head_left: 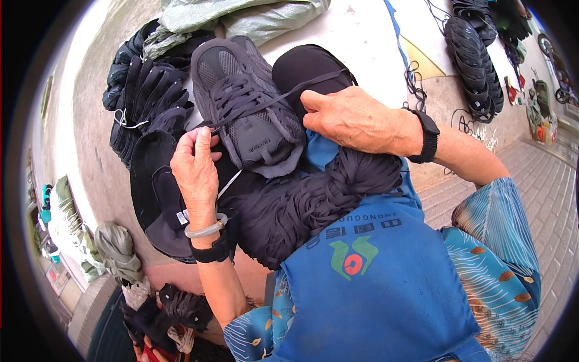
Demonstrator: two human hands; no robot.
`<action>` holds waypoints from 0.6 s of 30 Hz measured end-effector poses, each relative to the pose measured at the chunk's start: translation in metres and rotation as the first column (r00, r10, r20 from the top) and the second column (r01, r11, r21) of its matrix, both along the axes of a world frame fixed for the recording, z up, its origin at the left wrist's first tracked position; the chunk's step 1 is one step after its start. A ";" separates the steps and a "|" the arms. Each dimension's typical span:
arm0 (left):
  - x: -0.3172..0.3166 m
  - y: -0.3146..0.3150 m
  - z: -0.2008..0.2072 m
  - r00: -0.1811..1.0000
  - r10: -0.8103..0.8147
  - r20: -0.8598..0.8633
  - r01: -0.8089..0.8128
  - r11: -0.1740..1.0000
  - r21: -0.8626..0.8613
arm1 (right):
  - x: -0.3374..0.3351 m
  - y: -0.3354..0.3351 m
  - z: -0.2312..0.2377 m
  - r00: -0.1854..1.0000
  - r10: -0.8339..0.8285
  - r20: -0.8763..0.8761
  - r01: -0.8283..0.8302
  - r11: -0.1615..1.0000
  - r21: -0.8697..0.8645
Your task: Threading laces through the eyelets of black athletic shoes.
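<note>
A dark grey sneaker upper (260, 143) lies in front of me with its tongue end toward me. Dark laces (244, 99) criss-cross its front. My left hand (196, 166) is closed in a pinch on a lace at the upper's left edge. To the right, my right hand (362, 120) is closed, with the lace stretched from the upper up to its fingers and past them. A thick bundle of dark shoelaces (319, 202) rests on my lap over a blue apron (386, 271). Beside my left wrist shows a thin white strip (229, 184), its kind unclear.
Black shoe uppers (148, 90) are stacked at the left, with a larger black piece (154, 199) under my left forearm. Behind the sneaker upper is a rounded black piece (304, 69). Grey-green sacks (271, 18) lie at the back. More stacked uppers (473, 60) sit at the far right.
</note>
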State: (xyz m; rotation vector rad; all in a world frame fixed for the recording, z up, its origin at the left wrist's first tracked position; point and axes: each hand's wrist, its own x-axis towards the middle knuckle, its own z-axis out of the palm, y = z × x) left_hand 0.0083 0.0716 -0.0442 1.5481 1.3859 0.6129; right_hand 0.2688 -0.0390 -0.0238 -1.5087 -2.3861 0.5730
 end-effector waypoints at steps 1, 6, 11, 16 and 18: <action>0.002 0.000 0.000 1.000 -0.004 0.004 0.004 1.000 -0.001 | -0.001 0.000 0.000 1.000 -0.002 -0.003 0.002 1.000 -0.010; 0.008 -0.001 0.006 0.991 -0.034 -0.127 0.043 0.997 0.063 | 0.002 0.003 0.000 0.999 0.005 -0.041 -0.006 1.000 -0.008; 0.005 0.002 0.001 0.961 -0.117 -0.252 0.175 0.959 0.221 | 0.000 0.000 0.005 0.999 0.040 0.019 -0.039 0.999 -0.024; 0.003 -0.005 0.004 0.999 -0.052 0.014 0.051 0.997 0.062 | 0.001 0.001 -0.003 1.000 0.001 0.010 0.000 1.000 -0.015; 0.000 -0.011 0.004 0.996 -0.077 -0.048 0.083 0.988 0.133 | 0.004 0.002 -0.003 0.995 -0.063 -0.076 0.064 0.998 0.009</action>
